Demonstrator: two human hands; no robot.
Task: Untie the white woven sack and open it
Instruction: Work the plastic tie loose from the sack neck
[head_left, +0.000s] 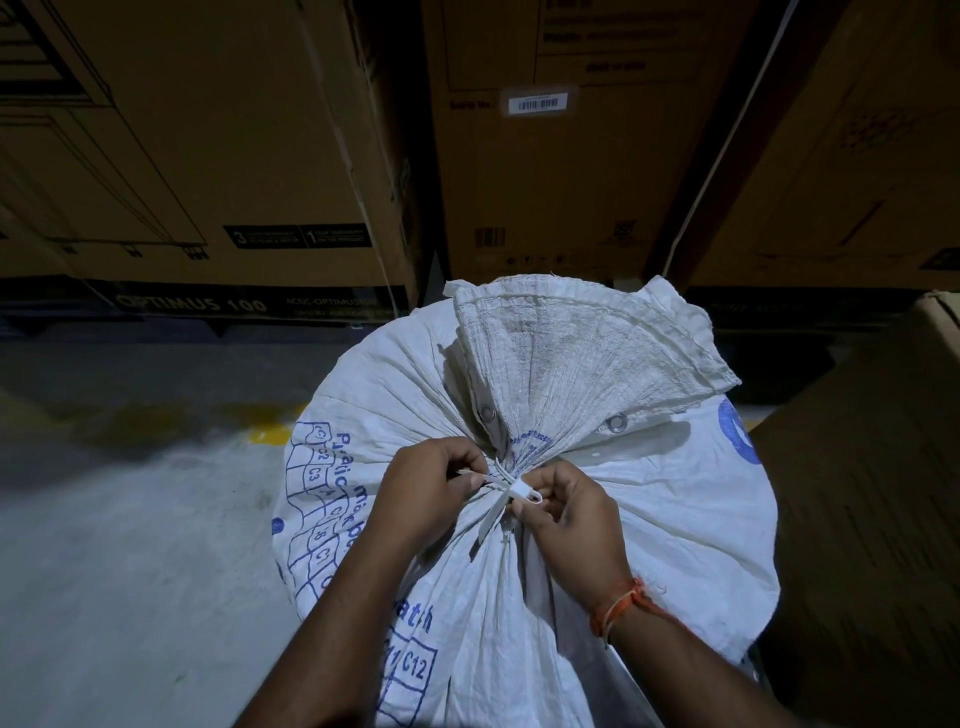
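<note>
Nearest, at lower centre, a white plastic tie (501, 486) is pinched from both sides: its tail by the left hand (428, 488), its locking head by the right hand (563, 512). Its band runs left to right between them, cinched around the neck of the white woven sack (649, 519), which is still closed. Fingertips are partly hidden. Beyond, dim cardboard boxes (208, 156) are stacked

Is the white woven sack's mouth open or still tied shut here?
Tied shut. The white woven sack is gathered at its neck by a white tie, which the left hand and right hand pinch.
</note>
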